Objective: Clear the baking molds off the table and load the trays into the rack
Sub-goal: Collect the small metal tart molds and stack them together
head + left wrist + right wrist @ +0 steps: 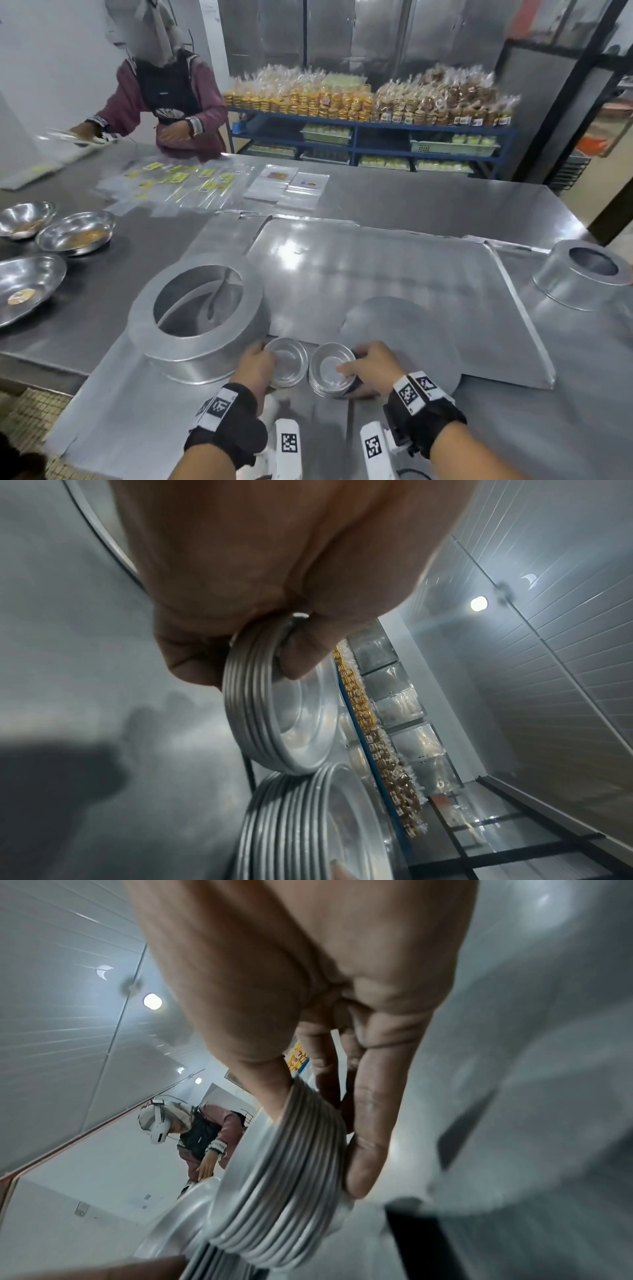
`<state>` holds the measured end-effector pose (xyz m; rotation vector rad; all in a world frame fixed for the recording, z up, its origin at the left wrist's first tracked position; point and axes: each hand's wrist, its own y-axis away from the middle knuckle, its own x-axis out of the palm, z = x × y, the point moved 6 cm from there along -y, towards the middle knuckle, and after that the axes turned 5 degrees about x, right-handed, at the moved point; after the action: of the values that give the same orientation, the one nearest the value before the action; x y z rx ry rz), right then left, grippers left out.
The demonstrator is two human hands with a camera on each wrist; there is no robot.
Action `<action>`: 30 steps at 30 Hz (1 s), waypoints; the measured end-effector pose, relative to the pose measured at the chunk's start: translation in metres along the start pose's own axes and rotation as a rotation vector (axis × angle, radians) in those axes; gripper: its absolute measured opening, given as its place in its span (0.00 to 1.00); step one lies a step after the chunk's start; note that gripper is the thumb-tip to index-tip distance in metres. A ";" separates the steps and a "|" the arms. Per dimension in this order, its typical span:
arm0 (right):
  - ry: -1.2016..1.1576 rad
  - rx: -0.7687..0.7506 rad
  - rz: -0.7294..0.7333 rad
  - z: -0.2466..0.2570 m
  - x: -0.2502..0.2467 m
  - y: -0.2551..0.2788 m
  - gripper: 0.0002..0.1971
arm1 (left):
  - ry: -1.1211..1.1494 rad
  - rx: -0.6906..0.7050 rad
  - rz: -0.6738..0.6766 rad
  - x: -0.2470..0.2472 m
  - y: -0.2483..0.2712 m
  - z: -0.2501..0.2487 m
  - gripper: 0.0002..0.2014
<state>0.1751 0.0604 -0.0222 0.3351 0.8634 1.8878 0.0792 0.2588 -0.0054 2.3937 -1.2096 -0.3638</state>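
From the head view, two stacks of small round silver baking molds sat side by side near the front edge of the stainless steel table [445, 205]. The left hand [255, 365] gripped the left stack of molds [287, 366], fingers curled round its rim. The right hand [371, 370] held the right stack of molds [331, 371], thumb laid over the top mold and fingers wrapped round the far side. A large flat silver metal tray [376, 274] lay just behind both stacks, and a wide silver ring-shaped mold [197, 318] stood at the left of them. Three shallow silver bowls [75, 233] sat along the table's left edge. Another person in a maroon jacket [164, 102] stood at the far left corner.

In the left wrist view, the left hand [274, 574] pinched its stack [274, 718] between thumb and fingers; that stack touched the other stack [308, 831] rim to rim.

In the right wrist view, the right hand [325, 1001] clamped its stack [284, 1177], thumb on one face and fingers on the other.
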 end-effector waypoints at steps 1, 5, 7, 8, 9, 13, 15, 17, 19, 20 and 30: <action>0.025 -0.013 -0.005 0.005 -0.022 -0.009 0.12 | -0.004 0.002 0.000 0.022 -0.008 -0.004 0.18; -0.041 -0.037 -0.039 0.022 -0.069 -0.019 0.11 | 0.039 -0.006 0.010 0.069 -0.020 -0.017 0.17; -0.037 -0.068 -0.076 0.033 -0.103 -0.025 0.10 | 0.057 -0.002 0.052 0.109 -0.024 -0.028 0.16; -0.037 -0.080 -0.097 0.037 -0.121 -0.031 0.09 | 0.059 0.001 0.078 0.128 -0.027 -0.032 0.16; -0.041 -0.094 -0.121 0.040 -0.138 -0.035 0.09 | 0.055 0.005 0.095 0.145 -0.029 -0.036 0.16; -0.063 -0.135 -0.179 0.051 -0.195 -0.058 0.08 | 0.034 0.027 0.133 0.204 -0.044 -0.052 0.14; -0.078 -0.156 -0.211 0.057 -0.218 -0.069 0.08 | 0.023 0.032 0.142 0.229 -0.053 -0.060 0.14; -0.101 -0.170 -0.231 0.064 -0.235 -0.079 0.08 | 0.012 0.030 0.148 0.248 -0.065 -0.068 0.15; -0.131 -0.183 -0.247 0.073 -0.248 -0.091 0.07 | -0.009 0.036 0.147 0.264 -0.080 -0.076 0.17; -0.150 -0.186 -0.254 0.078 -0.254 -0.098 0.07 | -0.018 0.042 0.143 0.270 -0.089 -0.081 0.18; -0.200 -0.261 -0.373 0.155 -0.300 -0.185 0.07 | -0.156 0.096 0.172 0.325 -0.211 -0.139 0.20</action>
<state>0.5286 -0.0894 0.0006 0.1829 0.4967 1.5639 0.4736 0.1425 0.0007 2.3535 -1.5232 -0.4543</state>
